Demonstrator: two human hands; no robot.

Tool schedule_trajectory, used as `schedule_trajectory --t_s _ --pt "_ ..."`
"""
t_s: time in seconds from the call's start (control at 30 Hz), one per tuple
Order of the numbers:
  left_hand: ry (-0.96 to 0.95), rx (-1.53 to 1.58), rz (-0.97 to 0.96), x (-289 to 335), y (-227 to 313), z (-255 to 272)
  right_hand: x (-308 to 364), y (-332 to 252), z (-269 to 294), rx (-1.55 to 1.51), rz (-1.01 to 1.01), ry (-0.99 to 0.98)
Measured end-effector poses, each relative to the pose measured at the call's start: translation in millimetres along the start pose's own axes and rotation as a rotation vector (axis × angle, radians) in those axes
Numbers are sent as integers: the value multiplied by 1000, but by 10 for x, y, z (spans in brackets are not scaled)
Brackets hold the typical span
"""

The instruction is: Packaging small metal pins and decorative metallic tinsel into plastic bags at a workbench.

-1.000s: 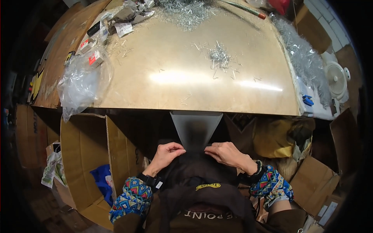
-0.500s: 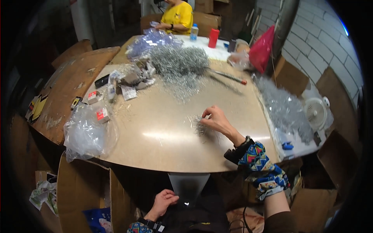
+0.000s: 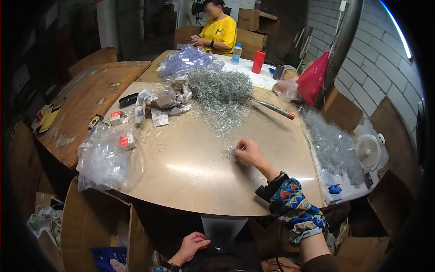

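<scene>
My right hand [image 3: 249,154] reaches onto the table, its fingers pinched together over a small pile of thin silvery wire pieces [image 3: 228,153]. The fingertips are in the pile, and the hand hides part of it. Farther off lies a large tangled heap of the same kind of wire pieces [image 3: 219,88], with loose ones spread at its near side. Below the table's near edge, my left hand [image 3: 192,247] is held low with its fingers curled together. Its fingertips are at the side of a grey, smooth-sided piece [image 3: 223,226]; what they grip is too small to make out.
A stick with a red end [image 3: 276,109] juts from the heap. Crumpled paper [image 3: 170,99], small red-and-white boxes [image 3: 127,141] and a clear plastic bag [image 3: 106,158] lie left. A grey bundle [image 3: 333,140] and a fan [image 3: 368,152] are right. A person in yellow [image 3: 219,34] sits opposite.
The view has tilted up, showing more of the far side. My right hand stays at the small pile, its fingers now more curled in. My left hand has hardly moved.
</scene>
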State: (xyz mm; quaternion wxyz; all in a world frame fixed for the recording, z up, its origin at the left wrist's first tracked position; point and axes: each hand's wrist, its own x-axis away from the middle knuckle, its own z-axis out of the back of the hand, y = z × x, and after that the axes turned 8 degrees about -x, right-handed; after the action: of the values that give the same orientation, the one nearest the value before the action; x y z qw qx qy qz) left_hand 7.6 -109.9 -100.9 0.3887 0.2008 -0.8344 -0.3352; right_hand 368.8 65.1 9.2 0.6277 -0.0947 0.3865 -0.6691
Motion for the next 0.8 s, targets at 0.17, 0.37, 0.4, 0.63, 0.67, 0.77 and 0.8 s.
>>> schedule_trajectory --t_s 0.17,0.37,0.4,0.63,0.67,0.77,0.8 --pt "-3 19 -26 3 -71 73 -173 -609 392 -291 -98 70" --pt "-9 10 -24 -8 -18 54 -174 -665 539 -299 37 161" --pt "-4 2 -21 -3 -22 49 -157 -724 582 -260 17 149" --pt "13 -2 -26 36 -20 50 -79 -553 472 -264 101 -54" --pt "18 4 -28 44 -21 51 -31 -531 470 -224 6 -191" --pt "2 6 -33 -1 -25 -13 181 -188 364 8 82 -279" --pt "10 2 -36 3 -31 -7 281 -205 331 5 80 -282"
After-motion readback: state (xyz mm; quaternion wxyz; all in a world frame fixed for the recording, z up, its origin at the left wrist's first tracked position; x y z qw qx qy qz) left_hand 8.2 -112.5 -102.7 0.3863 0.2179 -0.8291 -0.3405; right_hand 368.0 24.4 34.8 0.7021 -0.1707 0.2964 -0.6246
